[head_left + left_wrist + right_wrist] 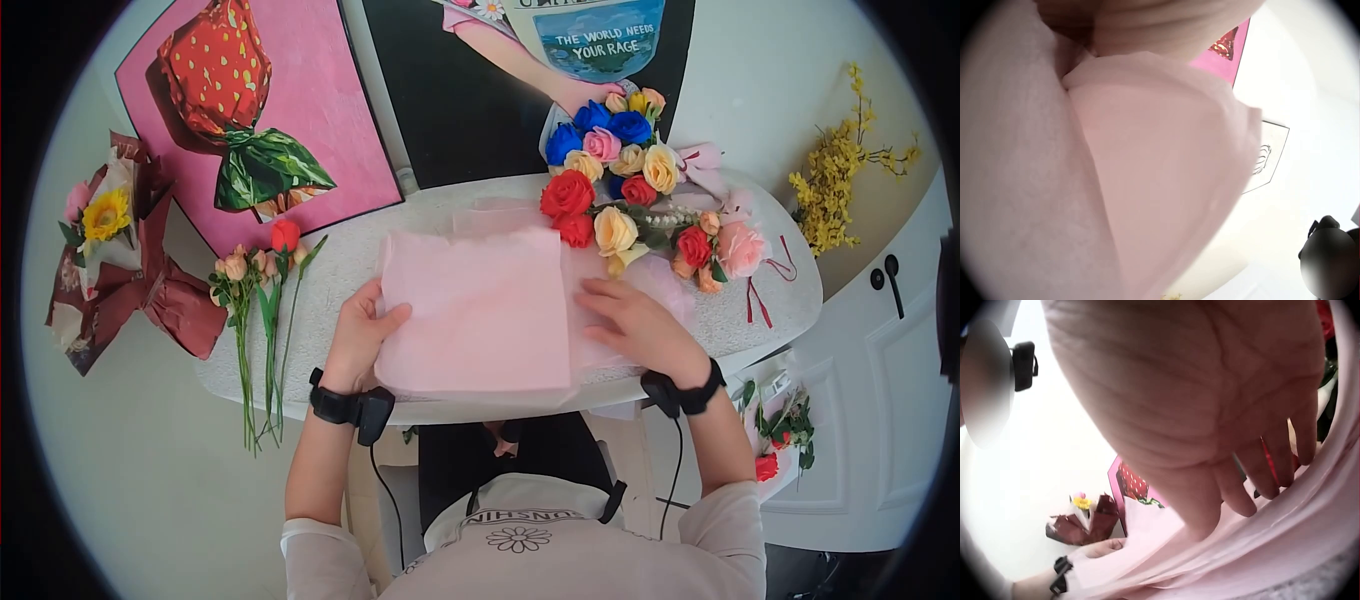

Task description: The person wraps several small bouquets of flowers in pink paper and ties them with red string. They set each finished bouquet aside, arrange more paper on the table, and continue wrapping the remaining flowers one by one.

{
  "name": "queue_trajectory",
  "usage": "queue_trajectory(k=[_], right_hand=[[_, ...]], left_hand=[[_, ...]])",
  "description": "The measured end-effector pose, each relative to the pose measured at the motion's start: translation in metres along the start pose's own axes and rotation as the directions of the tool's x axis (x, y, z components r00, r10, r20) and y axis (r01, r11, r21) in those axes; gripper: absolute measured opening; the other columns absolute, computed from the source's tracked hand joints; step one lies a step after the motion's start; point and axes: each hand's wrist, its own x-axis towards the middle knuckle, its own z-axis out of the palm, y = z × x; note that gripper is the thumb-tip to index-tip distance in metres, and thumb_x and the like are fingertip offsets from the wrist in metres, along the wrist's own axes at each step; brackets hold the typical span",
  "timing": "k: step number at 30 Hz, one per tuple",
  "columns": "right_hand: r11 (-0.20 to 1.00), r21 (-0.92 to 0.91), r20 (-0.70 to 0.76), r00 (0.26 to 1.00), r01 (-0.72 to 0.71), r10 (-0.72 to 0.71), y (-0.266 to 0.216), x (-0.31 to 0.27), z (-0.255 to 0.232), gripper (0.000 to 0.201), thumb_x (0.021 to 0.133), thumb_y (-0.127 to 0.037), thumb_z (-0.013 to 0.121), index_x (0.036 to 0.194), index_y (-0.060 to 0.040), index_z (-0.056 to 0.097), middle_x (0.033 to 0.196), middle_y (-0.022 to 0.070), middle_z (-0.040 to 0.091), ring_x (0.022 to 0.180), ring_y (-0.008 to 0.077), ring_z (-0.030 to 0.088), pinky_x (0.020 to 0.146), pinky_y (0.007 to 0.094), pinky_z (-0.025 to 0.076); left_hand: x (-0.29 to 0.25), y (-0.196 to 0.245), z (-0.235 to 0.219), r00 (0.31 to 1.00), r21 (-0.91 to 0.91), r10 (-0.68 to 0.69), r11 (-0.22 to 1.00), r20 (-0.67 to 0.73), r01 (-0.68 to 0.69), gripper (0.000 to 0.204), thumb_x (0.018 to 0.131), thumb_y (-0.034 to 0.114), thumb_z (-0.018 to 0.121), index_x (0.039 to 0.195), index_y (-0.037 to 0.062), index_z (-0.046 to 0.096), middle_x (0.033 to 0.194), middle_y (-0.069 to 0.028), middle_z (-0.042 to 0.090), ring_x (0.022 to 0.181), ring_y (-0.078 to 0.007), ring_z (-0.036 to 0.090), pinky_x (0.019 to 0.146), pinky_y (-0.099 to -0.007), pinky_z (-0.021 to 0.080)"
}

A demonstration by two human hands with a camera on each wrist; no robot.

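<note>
A square of pale pink wrapping paper (475, 310) is spread in front of me at the table's near edge. My left hand (362, 335) pinches its left side, thumb on top and the other fingers hidden underneath. In the left wrist view the paper (1166, 162) runs out from between thumb and palm. To the right, my right hand (640, 325) lies palm down with fingers extended over more pink sheets (600, 345). The right wrist view shows those fingertips (1242, 506) spread right at the paper.
A mixed bouquet (625, 180) of artificial roses lies at the back right of the white table (350, 225). Several single stems (265, 310) rest at its left end, near a maroon-wrapped bouquet (155, 290). Red tassels (760, 300) lie at the right. Paintings lean behind.
</note>
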Motion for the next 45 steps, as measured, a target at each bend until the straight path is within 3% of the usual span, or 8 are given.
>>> queue_trajectory(k=[5, 10, 18, 28, 32, 34, 40, 45], right_hand=[[0.91, -0.126, -0.385, 0.864, -0.396, 0.323, 0.009, -0.033, -0.013, 0.041, 0.079, -0.011, 0.072, 0.115, 0.0007, 0.058, 0.12, 0.0207, 0.051, 0.117, 0.0408, 0.047, 0.096, 0.045, 0.042], [0.917, 0.012, -0.479, 0.803, -0.399, 0.355, 0.038, -0.044, 0.006, 0.057, 0.078, -0.012, 0.073, 0.129, 0.0009, 0.048, 0.117, 0.0251, 0.05, 0.118, 0.0451, 0.046, 0.099, 0.0469, 0.041], [0.913, 0.17, -0.243, 0.882, -0.371, 0.404, 0.014, -0.01, 0.02, 0.059, 0.079, -0.004, 0.067, 0.133, 0.0008, 0.044, 0.116, 0.0254, 0.052, 0.104, 0.0444, 0.056, 0.089, 0.0448, 0.048], [0.95, 0.233, -0.203, 0.945, -0.208, 0.257, -0.008, 0.011, 0.043, 0.055, 0.079, -0.005, 0.069, 0.131, -0.001, 0.05, 0.113, 0.0202, 0.053, 0.101, 0.0391, 0.057, 0.086, 0.0403, 0.048], [0.972, 0.065, -0.226, 0.945, -0.228, 0.237, -0.035, 0.001, 0.006, 0.048, 0.081, -0.006, 0.069, 0.127, -0.0036, 0.055, 0.113, 0.0179, 0.053, 0.1, 0.0359, 0.058, 0.087, 0.0391, 0.047], [0.994, -0.102, -0.564, 0.826, -0.04, -0.024, -0.031, -0.006, -0.028, 0.029, 0.083, -0.006, 0.068, 0.111, -0.0021, 0.062, 0.105, 0.0155, 0.058, 0.099, 0.0332, 0.058, 0.081, 0.0384, 0.05], [0.946, 0.206, -0.807, 0.504, -0.249, 0.309, 0.091, -0.062, -0.149, 0.022, 0.089, -0.003, 0.057, 0.108, -0.0059, 0.067, 0.086, 0.0093, 0.065, 0.081, 0.0212, 0.061, 0.077, 0.031, 0.049], [0.883, -0.258, -0.551, 0.811, -0.391, 0.198, 0.181, -0.096, -0.148, 0.035, 0.082, -0.003, 0.062, 0.116, -0.0114, 0.066, 0.112, 0.011, 0.064, 0.103, 0.0279, 0.058, 0.089, 0.0379, 0.047]], left_hand=[[0.031, -0.023, 0.014, 0.999, 0.059, -0.03, 0.998, -0.044, 0.033, 0.069, 0.086, 0.001, 0.065, 0.145, -0.0044, 0.028, 0.128, -0.016, 0.055, 0.112, -0.02, 0.058, 0.094, -0.0309, 0.049], [0.052, -0.042, 0.034, 0.988, 0.262, 0.136, 0.958, -0.073, -0.113, 0.073, 0.083, -0.001, 0.065, 0.144, -0.0053, 0.026, 0.138, -0.0183, 0.047, 0.123, -0.0232, 0.05, 0.1, -0.0342, 0.046], [0.053, -0.031, 0.021, 1.0, -0.06, -0.026, 0.998, -0.015, 0.025, 0.083, 0.075, -0.005, 0.069, 0.146, -0.004, 0.027, 0.134, -0.0163, 0.051, 0.122, -0.025, 0.052, 0.102, -0.0364, 0.045], [0.027, -0.008, -0.016, 0.994, 0.142, -0.033, 0.99, 0.108, 0.018, 0.085, 0.069, -0.007, 0.069, 0.146, -0.0032, 0.033, 0.136, -0.015, 0.052, 0.126, -0.0239, 0.05, 0.109, -0.0351, 0.036], [0.042, -0.031, -0.006, 0.969, 0.586, 0.219, 0.772, 0.117, -0.245, 0.099, 0.07, -0.003, 0.074, 0.152, -0.0021, 0.018, 0.148, -0.0198, 0.038, 0.137, -0.0267, 0.037, 0.114, -0.0357, 0.028], [0.035, -0.021, 0.018, 0.963, 0.507, 0.238, 0.819, 0.122, -0.267, 0.105, 0.07, -0.001, 0.075, 0.153, -0.0005, 0.011, 0.155, -0.0198, 0.028, 0.142, -0.0266, 0.03, 0.116, -0.0356, 0.024], [0.018, 0.018, 0.011, 0.893, 0.877, 0.407, 0.336, 0.193, -0.343, 0.118, 0.064, 0.007, 0.084, 0.155, 0.0031, 0.007, 0.159, -0.0257, 0.007, 0.142, -0.0406, 0.024, 0.115, -0.0433, 0.027], [-0.006, 0.032, 0.009, 0.868, 0.769, 0.186, 0.405, 0.46, -0.494, 0.068, 0.076, 0.022, 0.078, 0.137, 0.0088, 0.052, 0.146, -0.0143, 0.046, 0.137, -0.0374, 0.039, 0.115, -0.0492, 0.026]])
